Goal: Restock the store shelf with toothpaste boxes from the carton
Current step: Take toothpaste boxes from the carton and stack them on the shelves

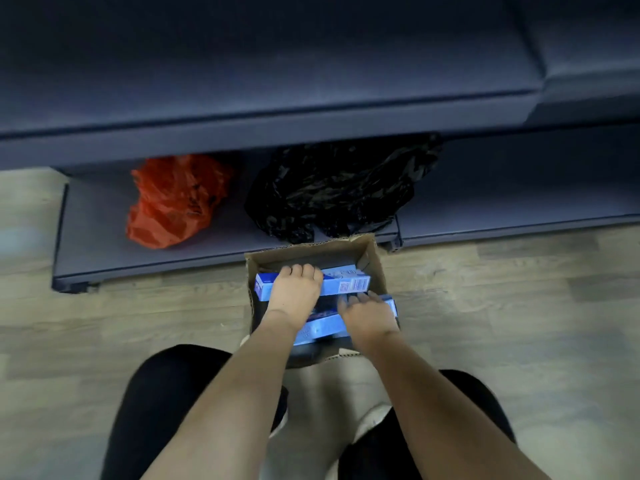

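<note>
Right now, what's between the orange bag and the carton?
Head view: only bare grey shelf base lies between the orange bag and the carton. The black bag sits to the right of that stretch, behind the carton.

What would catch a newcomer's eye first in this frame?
Probably the two hands in the open cardboard carton on the floor at centre: the left hand grips a blue toothpaste box, and the right hand rests on another blue box nearer the person. Next, the orange plastic bag and the black plastic bag on the low grey shelf behind.
</note>
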Available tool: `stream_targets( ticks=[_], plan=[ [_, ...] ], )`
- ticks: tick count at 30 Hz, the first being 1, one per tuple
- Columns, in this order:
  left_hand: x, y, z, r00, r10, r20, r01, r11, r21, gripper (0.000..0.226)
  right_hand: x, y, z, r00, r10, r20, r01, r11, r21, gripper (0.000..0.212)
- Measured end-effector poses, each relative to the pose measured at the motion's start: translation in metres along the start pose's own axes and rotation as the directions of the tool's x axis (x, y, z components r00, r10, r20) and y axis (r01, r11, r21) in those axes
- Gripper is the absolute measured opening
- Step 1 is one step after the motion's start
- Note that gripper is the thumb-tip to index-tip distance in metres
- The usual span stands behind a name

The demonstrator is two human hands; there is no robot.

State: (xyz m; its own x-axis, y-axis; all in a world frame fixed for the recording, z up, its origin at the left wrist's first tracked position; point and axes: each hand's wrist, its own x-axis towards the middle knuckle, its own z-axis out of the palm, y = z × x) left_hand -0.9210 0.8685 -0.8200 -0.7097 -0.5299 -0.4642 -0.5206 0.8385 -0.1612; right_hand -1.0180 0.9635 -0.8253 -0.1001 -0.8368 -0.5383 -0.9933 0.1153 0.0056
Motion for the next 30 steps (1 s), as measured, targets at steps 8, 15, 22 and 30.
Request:
stream_targets(
  ticks=[8,15,22,30],
  plan=[
    [-0.095,-0.026,-0.143,0.989,-0.039,-0.142,0.042,0.999,0.015,0.059,-0.111,0.011,-0.129,0.998,0.061,-0.029,-0.062,0.997,-0.037,0.055],
    [-0.164,-0.052,-0.265,0.958,-0.032,-0.286,0.051,0.997,0.059,0.075,-0.195,0.033,-0.236,0.986,0.054,-0.159,-0.061,0.997,-0.041,0.055],
    [-0.222,-0.084,-0.369,0.94,-0.01,-0.341,0.087,0.973,0.214,0.049,-0.262,0.053,-0.334,0.937,0.064,-0.344,-0.095,0.993,-0.076,0.046],
    [-0.276,-0.132,-0.48,0.828,-0.11,-0.55,0.27,0.938,0.219,0.044,-0.309,0.081,-0.451,0.824,0.055,-0.563,-0.14,0.984,-0.11,0.031]
  ],
)
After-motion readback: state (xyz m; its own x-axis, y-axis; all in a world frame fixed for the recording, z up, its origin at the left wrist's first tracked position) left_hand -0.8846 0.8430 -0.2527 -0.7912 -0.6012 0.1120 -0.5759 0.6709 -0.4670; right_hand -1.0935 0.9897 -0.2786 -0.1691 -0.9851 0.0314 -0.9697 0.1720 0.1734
